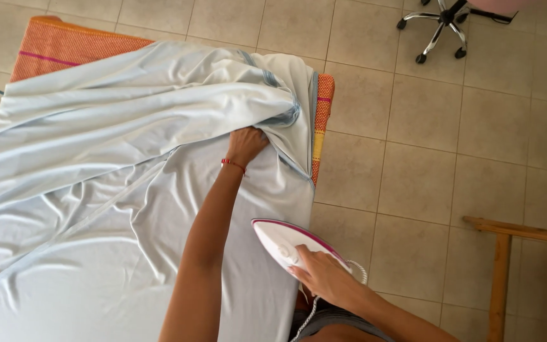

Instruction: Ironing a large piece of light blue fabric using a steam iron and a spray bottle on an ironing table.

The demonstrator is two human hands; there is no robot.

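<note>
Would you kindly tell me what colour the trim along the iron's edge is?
The iron is white with a magenta-pink trim along its edge, seen best in the head view.

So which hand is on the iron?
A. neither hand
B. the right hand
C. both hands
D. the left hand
B: the right hand grips the white iron, while the left hand is up on the pale blue cloth.

Garment [115, 183]: pale blue, plain. Iron [286, 244]: white w/ magenta rim. Board cover [71, 43]: orange weave, pink stripe. Bracelet [233, 164]: red. Floor tiles [425, 158]: beige.
</note>
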